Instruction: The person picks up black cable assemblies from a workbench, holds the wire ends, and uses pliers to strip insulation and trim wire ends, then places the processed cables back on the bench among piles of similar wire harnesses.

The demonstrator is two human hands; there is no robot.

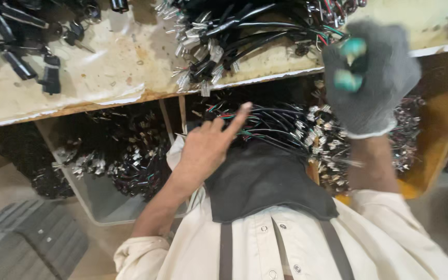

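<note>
The right hand (372, 78), in a grey knit glove, is raised near the desk (120, 67) edge with its fingers curled shut around something. Only two teal tips (351, 65) show between the fingers, so what the object is cannot be made out; most of it is hidden in the fist.

The left hand (208, 142) is bare and holds nothing. Its fingers are loosely open, the forefinger stretched out and touching the bundle of black wires (281, 127) that lies across a dark cloth (263, 181) on the lap. Thin red and green strands show among the black ones, and their far ends carry small metal terminals. The wires are too many and too tangled to count.

A second heap of wire harnesses (234, 36) lies on the worn, pale desk, cut off by the top edge. At the desk's upper left lie several black key-like parts (50, 72), also partly cut off; perhaps four or five, the count unsure.

Below the desk, two bins show: a clear plastic one (99, 199) on the left and a yellow one (442, 129) on the right, both holding more wired terminals, dim and blurred.
</note>
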